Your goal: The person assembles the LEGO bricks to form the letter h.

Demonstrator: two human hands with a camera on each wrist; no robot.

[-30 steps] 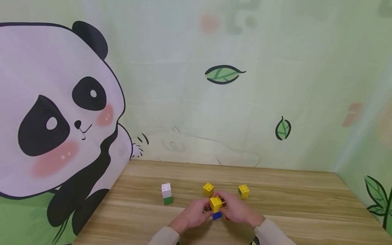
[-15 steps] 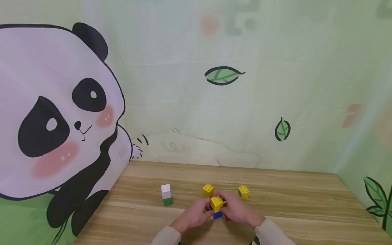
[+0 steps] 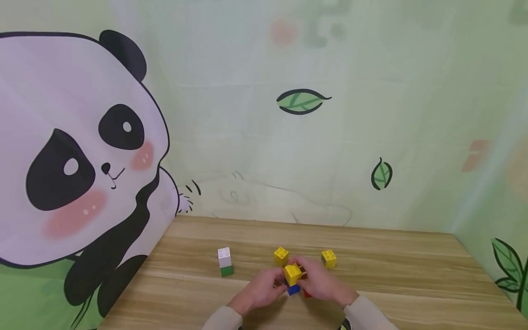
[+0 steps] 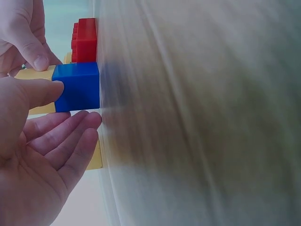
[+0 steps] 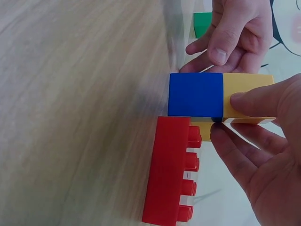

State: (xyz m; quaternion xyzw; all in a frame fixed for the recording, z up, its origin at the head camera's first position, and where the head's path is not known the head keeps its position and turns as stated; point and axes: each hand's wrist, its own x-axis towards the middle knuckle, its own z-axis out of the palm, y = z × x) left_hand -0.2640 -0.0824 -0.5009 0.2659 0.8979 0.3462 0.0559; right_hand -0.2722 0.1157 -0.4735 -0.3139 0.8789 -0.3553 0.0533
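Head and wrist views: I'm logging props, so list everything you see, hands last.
blue block: 1, blue, front centre
upper yellow block: 1, yellow, on the blue block
rear yellow block: 1, yellow, behind those
right yellow block: 1, yellow, back right
red block: 1, red, right of blue
green block: 1, green, left
white block: 1, white, on the green block
table: 1, brown, under the blocks
backdrop: 1, pale green, behind the table
panda drawing: 1, black-and-white, left
leaf drawings: 2, green, centre and right
plant drawing: 1, green, far right
left hand: 1, left of the blue block
right hand: 1, pinching the upper yellow block
sleeves: 2, beige, at the wrists
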